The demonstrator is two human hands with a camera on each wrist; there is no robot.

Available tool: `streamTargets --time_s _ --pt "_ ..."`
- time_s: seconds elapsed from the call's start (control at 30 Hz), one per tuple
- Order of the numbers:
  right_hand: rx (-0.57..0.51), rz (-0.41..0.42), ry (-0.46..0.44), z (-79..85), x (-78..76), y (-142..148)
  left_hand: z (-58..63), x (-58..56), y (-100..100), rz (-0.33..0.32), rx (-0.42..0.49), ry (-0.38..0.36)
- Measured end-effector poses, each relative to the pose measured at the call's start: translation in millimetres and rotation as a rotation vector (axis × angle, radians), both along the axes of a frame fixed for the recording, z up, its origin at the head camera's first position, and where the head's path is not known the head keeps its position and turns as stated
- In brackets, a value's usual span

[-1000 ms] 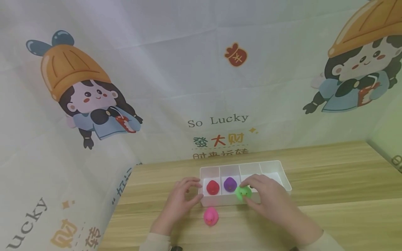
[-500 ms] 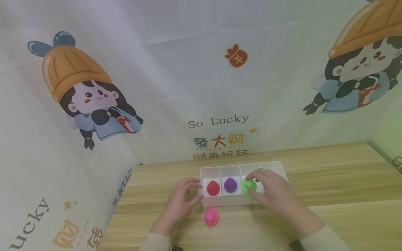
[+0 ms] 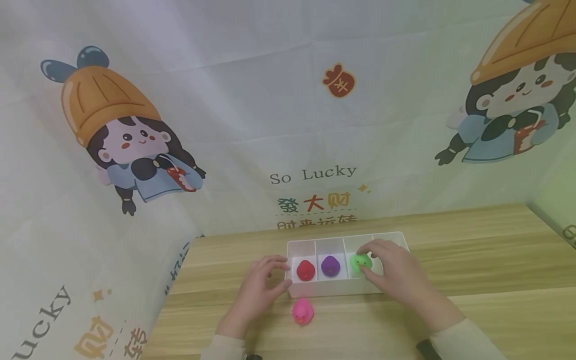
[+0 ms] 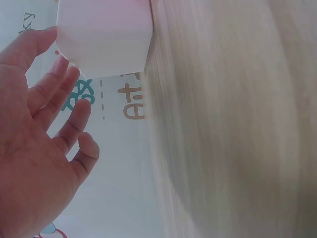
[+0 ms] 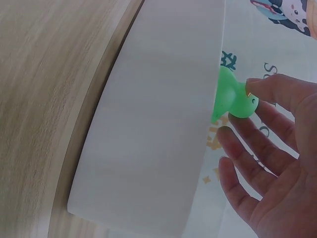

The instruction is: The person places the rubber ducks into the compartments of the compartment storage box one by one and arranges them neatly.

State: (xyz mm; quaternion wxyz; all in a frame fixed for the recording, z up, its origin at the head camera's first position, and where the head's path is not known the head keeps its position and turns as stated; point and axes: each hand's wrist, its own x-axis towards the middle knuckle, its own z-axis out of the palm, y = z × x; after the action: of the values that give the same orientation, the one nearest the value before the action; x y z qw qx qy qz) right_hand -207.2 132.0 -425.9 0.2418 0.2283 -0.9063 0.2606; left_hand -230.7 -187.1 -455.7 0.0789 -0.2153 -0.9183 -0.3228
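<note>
A white divided box (image 3: 333,288) stands on the table with its compartments in a row. My right hand (image 3: 398,272) pinches a green toy duck (image 3: 359,262) by its head, over the third compartment from the left. In the right wrist view the green duck's base (image 5: 225,96) is partly hidden behind the box's rim. My left hand (image 3: 258,284) is at the box's left end, fingers relaxed, fingertips at the wall (image 4: 109,39). A red duck (image 3: 306,270) sits in the leftmost compartment and a purple duck (image 3: 330,266) in the second. The rightmost compartment is partly covered by my right hand.
A pink duck (image 3: 303,312) stands on the wooden table (image 3: 486,260) in front of the box, near its left end. Behind the table hangs a printed cloth (image 3: 234,125) with cartoon figures and lettering.
My right hand has carried the green duck from the box's front edge back and to the right, over the third compartment. My left hand has stayed at the left end.
</note>
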Motion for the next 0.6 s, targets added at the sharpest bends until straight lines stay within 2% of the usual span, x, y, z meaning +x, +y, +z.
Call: streamTargets --time_s 0.23,0.6 --pt "-0.007 0.005 -0.023 -2.6 -6.8 2 0.6 -0.2 -1 0.001 -0.003 -0.002" --pt "0.039 0.003 -0.085 -8.3 -18.0 5 1.5 0.2 -1 -0.008 0.009 -0.006"
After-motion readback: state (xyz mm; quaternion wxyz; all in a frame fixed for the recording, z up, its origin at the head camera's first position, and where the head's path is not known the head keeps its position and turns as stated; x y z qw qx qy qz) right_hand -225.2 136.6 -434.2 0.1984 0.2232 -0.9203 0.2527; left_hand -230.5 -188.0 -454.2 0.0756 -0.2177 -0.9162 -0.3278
